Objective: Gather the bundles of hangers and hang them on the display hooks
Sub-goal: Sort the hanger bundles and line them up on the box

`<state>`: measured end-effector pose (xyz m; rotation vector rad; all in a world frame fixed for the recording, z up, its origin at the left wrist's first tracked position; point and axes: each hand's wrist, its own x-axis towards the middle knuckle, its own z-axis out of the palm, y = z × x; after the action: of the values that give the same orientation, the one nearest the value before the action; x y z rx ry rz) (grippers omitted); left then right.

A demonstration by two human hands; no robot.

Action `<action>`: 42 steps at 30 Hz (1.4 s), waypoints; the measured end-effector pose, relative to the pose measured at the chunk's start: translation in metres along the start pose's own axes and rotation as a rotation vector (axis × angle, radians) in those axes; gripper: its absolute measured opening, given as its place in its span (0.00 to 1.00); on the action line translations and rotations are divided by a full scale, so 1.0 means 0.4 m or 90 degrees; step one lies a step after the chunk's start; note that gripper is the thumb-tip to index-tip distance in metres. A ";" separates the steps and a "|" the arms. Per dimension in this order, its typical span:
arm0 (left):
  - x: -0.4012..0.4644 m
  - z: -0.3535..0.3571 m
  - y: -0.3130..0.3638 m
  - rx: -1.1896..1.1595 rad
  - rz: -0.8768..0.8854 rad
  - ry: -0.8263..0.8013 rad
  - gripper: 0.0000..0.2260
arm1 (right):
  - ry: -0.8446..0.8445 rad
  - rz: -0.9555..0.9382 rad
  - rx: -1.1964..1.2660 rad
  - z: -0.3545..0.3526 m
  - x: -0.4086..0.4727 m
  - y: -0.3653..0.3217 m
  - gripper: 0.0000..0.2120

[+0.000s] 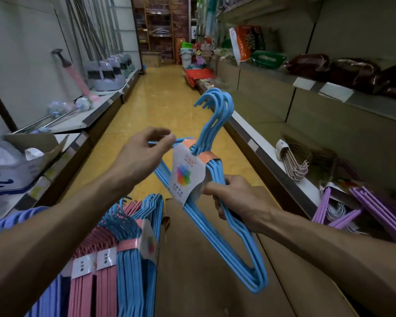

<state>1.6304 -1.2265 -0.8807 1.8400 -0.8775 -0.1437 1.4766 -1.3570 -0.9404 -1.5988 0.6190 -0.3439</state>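
Fingers of my right hand (234, 197) are curling tight round one shoulder of a bundle of sky-blue plastic-coated wire hangers (217, 179), just beside the white paper label with a rainbow-coloured print (186, 173) that is wrapping the bundle at its neck. My left hand (144, 152) is pinching the other shoulder of the same bundle between thumb and fingertips, so both hands are clamping it and holding it up in the air over the aisle, the hooks pointing up and away from me and the far lower corner dipping toward the near edge of the brown cardboard box (206, 259) below.

Under my left forearm, at the box's left edge, more banded bundles are standing packed side by side: blue hangers (135, 266) next to pink ones (103, 277), and lilac-blue ones (48, 300) at the far left. On the bottom shelf to my right, purple hangers (375, 213) are lying near its front edge, and a bundle of pale pink wire hangers with a white label (292, 160) is lying further along the same shelf. Dark red plastic-wrapped packs (352, 72) are sitting on the upper right shelf. Along the left shelf edge, grey dustpan sets (105, 76) are standing in a row. The glossy yellow tiled floor (160, 106) is running down the aisle.
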 end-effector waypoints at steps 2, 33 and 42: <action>0.003 0.032 0.023 -0.034 0.026 -0.029 0.15 | 0.012 -0.013 -0.011 0.016 -0.007 0.013 0.14; 0.041 -0.021 -0.224 0.264 -0.146 -0.197 0.10 | -0.104 0.099 -0.002 0.223 0.019 0.289 0.14; 0.033 -0.025 -0.248 0.488 -0.066 -0.315 0.37 | -0.155 0.191 0.069 0.281 0.036 0.387 0.17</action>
<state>1.6944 -1.2085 -0.9564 2.6278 -1.2960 -0.3802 1.5223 -1.2780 -1.1092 -1.3929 0.6297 0.0390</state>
